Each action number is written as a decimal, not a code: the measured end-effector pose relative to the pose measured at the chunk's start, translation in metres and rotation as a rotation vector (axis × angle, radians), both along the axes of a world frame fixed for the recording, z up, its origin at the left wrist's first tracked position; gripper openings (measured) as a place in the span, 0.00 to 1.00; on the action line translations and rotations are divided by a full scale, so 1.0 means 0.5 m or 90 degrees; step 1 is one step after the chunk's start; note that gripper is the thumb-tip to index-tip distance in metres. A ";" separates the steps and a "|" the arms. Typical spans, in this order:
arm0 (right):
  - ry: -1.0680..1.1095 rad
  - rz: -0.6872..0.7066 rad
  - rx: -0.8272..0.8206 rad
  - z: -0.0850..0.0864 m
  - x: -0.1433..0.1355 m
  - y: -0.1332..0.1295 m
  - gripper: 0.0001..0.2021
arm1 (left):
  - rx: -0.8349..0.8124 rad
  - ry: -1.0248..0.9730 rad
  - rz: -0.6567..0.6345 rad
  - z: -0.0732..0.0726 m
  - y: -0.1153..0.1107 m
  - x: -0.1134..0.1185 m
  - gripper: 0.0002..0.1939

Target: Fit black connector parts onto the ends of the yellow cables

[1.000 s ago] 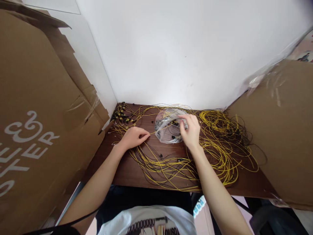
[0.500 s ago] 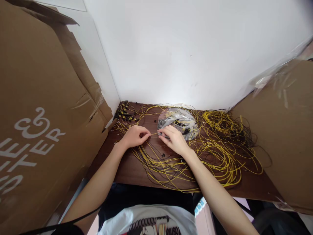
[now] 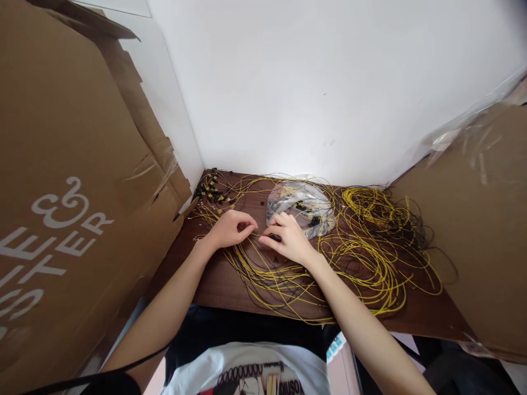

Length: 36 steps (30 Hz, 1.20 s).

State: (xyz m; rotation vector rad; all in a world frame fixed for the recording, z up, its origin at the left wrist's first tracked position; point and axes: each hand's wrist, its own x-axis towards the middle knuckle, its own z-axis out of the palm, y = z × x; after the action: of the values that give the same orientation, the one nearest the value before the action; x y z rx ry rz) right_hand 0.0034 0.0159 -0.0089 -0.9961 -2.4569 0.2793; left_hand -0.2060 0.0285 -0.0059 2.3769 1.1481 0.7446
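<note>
My left hand (image 3: 233, 229) pinches a thin yellow wire (image 3: 257, 235) between thumb and forefinger. A short stretch of it shows in the gap between my hands. My right hand (image 3: 289, 237) has its thumb and forefinger closed at the other side of this stretch, with the remaining fingers curled above. The fingertips hide any small part on the wire. Just behind my right hand lies a clear plastic bag (image 3: 302, 193) with small black pieces in it. A loose bundle of yellow and black wires (image 3: 263, 272) runs below both hands.
Tangled yellow wires (image 3: 385, 285) cover the right of the brown table (image 3: 218, 293). Wire ends with black connectors (image 3: 213, 191) lie at the back left. Cardboard boxes stand left (image 3: 82, 137) and right (image 3: 473, 230); a white wall (image 3: 288, 99) rises behind.
My right hand has shifted slightly left and its thumb has come closer to my left hand, shortening the visible stretch of wire. My left hand keeps its pinch.
</note>
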 end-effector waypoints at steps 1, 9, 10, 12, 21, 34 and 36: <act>0.002 0.011 -0.005 0.001 -0.003 -0.003 0.14 | -0.002 -0.015 0.006 0.000 -0.001 0.001 0.10; 0.035 0.056 -0.064 -0.002 -0.013 -0.010 0.08 | 0.040 -0.026 0.123 -0.004 0.014 -0.025 0.12; 0.037 0.062 -0.064 -0.001 -0.013 -0.010 0.08 | 0.060 -0.024 0.151 -0.005 0.019 -0.034 0.12; 0.034 0.082 -0.059 0.001 -0.012 -0.010 0.09 | 0.092 -0.015 0.201 -0.008 0.028 -0.055 0.12; 0.017 0.165 -0.058 -0.001 -0.014 -0.015 0.08 | 0.106 -0.003 0.332 -0.017 0.032 -0.114 0.16; 0.004 0.143 -0.036 -0.003 -0.014 -0.017 0.11 | 0.068 -0.239 0.182 -0.029 0.038 -0.109 0.19; -0.002 0.140 -0.030 -0.003 -0.014 -0.017 0.11 | 0.078 -0.250 0.171 -0.028 0.038 -0.108 0.19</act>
State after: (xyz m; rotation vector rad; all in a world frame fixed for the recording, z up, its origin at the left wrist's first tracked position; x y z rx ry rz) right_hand -0.0034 0.0075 -0.0106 -0.7450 -2.5751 0.4086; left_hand -0.2598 0.0473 -0.0199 2.0562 1.2859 1.3380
